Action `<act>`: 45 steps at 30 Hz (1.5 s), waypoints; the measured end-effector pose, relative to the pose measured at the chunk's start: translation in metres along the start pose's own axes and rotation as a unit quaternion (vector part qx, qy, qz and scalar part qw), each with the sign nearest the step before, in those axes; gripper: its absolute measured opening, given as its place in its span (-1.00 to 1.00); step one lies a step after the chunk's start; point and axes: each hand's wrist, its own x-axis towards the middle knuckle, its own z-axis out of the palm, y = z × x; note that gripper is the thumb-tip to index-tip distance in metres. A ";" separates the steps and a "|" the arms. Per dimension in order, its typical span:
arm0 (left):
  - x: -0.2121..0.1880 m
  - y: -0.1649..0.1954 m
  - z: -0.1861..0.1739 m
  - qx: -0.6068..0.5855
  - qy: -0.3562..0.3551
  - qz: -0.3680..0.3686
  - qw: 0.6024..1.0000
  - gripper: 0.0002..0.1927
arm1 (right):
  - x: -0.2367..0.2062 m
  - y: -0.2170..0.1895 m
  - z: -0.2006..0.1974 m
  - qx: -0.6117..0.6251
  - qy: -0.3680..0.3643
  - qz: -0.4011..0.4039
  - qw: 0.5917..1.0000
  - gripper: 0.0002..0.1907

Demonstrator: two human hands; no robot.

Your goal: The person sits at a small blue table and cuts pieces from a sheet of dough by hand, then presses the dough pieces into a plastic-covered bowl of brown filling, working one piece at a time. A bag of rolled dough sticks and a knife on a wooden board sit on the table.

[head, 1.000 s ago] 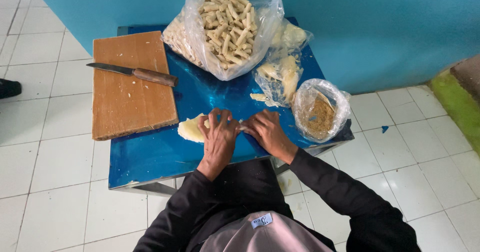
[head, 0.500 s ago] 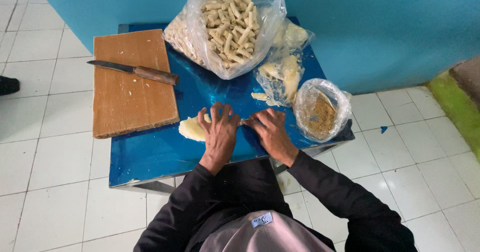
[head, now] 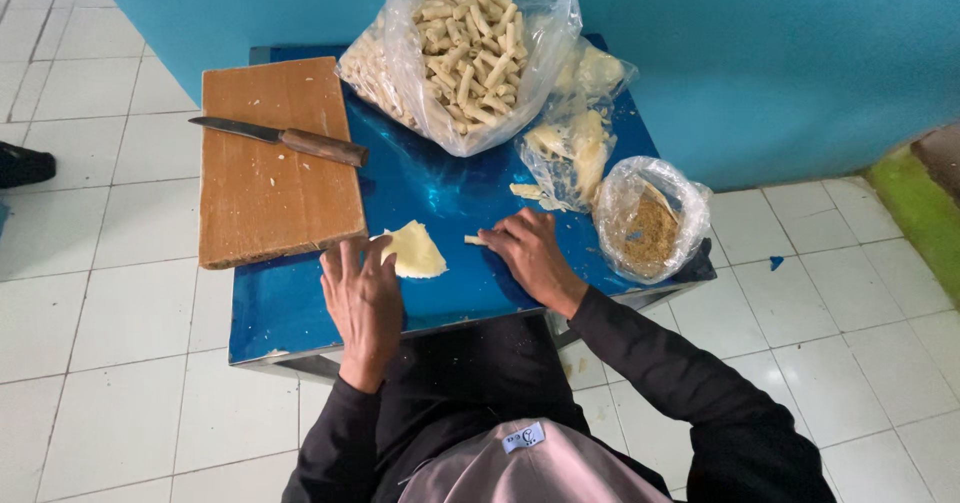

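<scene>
Our left hand (head: 365, 288) lies flat and open on the blue table (head: 300, 308), with its fingertips just beside the pale flat dough piece (head: 415, 253). Our right hand (head: 528, 251) is also down on the table, fingers bent a little, and its tips touch a small bit of dough (head: 473, 240). It is not gripping anything tight. We think the small bit is being rolled or shaped. To do that well, we should press softly and evenly, keep the bit under the fingers, and hold the flat piece in place with the other hand so it does not slide.

Farther out, a knife (head: 280, 140) lies across the wooden board (head: 265, 203). A big clear bag of finished sticks (head: 465, 48) stands at the back. A bag of pale dough (head: 572, 148) and a bag of brown crumbs (head: 650, 228) sit on our right.
</scene>
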 end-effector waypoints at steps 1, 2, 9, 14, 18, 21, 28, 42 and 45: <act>-0.002 -0.005 0.000 -0.014 0.004 -0.005 1.000 -0.75 | 0.004 -0.004 -0.002 0.024 -0.022 0.007 0.999 -0.75; -0.003 -0.009 0.001 -0.029 0.009 -0.009 0.999 -0.74 | 0.010 -0.008 -0.008 0.047 -0.043 0.014 0.998 -0.76; -0.009 -0.021 0.008 -0.091 -0.014 -0.025 0.995 -0.76 | 0.117 0.004 -0.097 -0.043 0.222 -0.014 0.974 -0.70; -0.008 -0.021 0.009 -0.119 0.008 -0.013 0.993 -0.79 | 0.095 -0.074 -0.027 0.192 -0.051 0.043 0.979 -0.85; -0.006 -0.017 0.006 -0.133 -0.005 -0.052 0.990 -0.77 | 0.069 -0.080 0.034 0.186 0.027 0.009 0.982 -0.78; -0.004 -0.011 0.001 -0.155 -0.012 -0.064 0.986 -0.75 | 0.066 -0.066 0.051 0.224 0.009 0.068 0.972 -0.85; -0.002 0.005 -0.008 -0.089 0.009 0.091 0.992 -0.69 | 0.074 -0.025 0.047 0.550 -0.083 0.253 0.792 -0.80; 0.013 -0.019 0.050 -0.245 -0.046 -0.124 0.960 -0.79 | 0.072 -0.024 0.041 0.646 -0.093 0.261 0.711 -0.83; 0.007 -0.017 0.050 -0.214 0.007 -0.058 0.975 -0.80 | 0.061 -0.002 0.035 0.716 -0.054 0.315 0.621 -0.88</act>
